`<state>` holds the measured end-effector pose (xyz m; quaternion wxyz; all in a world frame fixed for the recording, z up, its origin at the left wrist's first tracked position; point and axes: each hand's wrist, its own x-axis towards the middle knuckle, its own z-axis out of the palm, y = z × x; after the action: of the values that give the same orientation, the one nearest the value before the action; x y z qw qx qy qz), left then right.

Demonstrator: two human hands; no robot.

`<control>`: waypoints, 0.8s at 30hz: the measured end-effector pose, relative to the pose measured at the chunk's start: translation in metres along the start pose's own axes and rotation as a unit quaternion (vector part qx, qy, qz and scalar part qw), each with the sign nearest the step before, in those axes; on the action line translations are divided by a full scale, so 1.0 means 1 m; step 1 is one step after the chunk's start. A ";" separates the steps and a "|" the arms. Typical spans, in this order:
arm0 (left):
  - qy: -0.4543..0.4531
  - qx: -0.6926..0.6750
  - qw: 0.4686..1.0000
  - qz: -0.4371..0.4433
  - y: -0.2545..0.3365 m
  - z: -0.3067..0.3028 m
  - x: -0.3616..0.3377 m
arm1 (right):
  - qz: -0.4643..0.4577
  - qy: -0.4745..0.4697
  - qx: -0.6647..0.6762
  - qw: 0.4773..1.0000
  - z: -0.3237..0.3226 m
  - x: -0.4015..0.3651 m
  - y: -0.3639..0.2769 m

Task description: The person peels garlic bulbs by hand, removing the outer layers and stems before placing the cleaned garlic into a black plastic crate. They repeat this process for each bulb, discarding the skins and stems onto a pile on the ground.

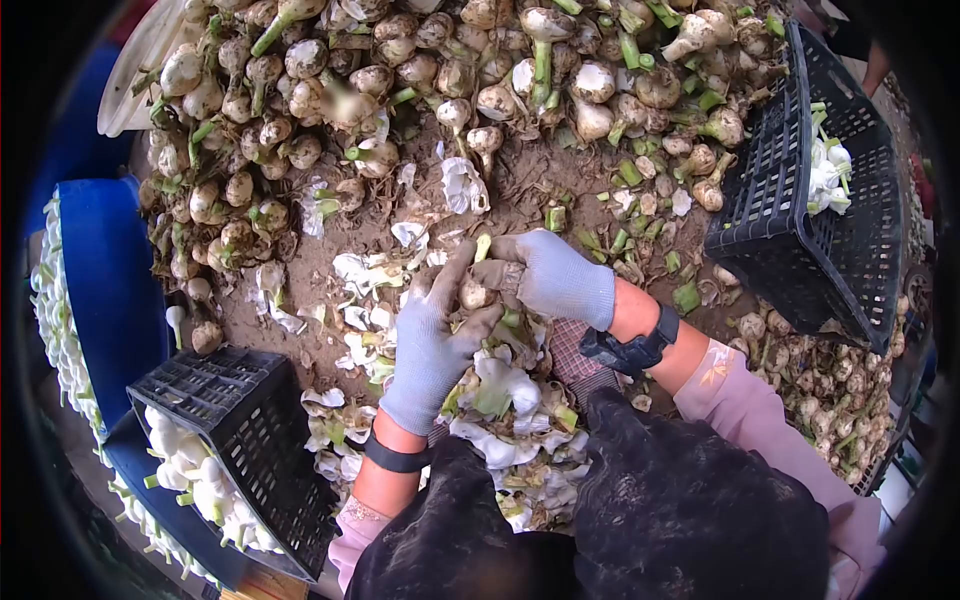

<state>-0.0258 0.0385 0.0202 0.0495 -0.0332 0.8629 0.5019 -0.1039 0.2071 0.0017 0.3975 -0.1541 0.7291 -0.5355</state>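
Both hands wear grey-blue gloves with dirt-stained fingers and meet in the middle of the view. Between them is a small garlic bulb point(474, 294) with a short pale green stem pointing up. My left hand point(432, 325) is closed around the bulb from the left and below, thumb against it. From the right, my right hand point(545, 275) has its fingers bent onto the bulb and stem; its fingertips are partly hidden. Loose white garlic skins point(500, 390) lie in a heap just below the hands, between my knees.
Unpeeled, soil-covered garlic bulbs point(400, 70) pile up ahead. A black crate point(215, 420) of white garlic stands at left, near a blue container point(115, 280). Another black crate point(790, 220) at right holds some white garlic, with more dirty bulbs point(830, 390) below it.
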 end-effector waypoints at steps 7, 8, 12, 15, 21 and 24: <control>-0.023 -0.323 0.932 -0.164 -0.011 0.000 -0.013 | 0.138 -0.020 0.184 0.973 0.013 -0.017 -0.020; -0.016 -0.317 0.935 -0.158 -0.013 0.000 -0.014 | 0.139 -0.020 0.185 0.973 0.013 -0.020 -0.018; 0.058 -0.288 0.949 -0.115 -0.012 0.003 -0.012 | 0.052 0.006 0.249 0.967 0.019 -0.026 -0.011; 0.036 -0.112 0.992 -0.049 -0.018 0.004 -0.015 | 0.007 0.046 0.177 0.983 0.021 -0.022 -0.005; 0.001 -0.387 0.907 -0.167 -0.014 0.001 -0.017 | 0.068 0.051 0.024 0.996 0.013 -0.022 -0.006; -0.036 -0.639 0.697 -0.324 -0.022 0.014 -0.023 | -0.073 0.092 -0.343 0.932 0.015 -0.026 -0.012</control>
<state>0.0001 0.0394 -0.0031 0.2069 -0.3158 0.2682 0.8863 -0.0784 0.2094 0.0219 0.2116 -0.2835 0.8884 -0.2924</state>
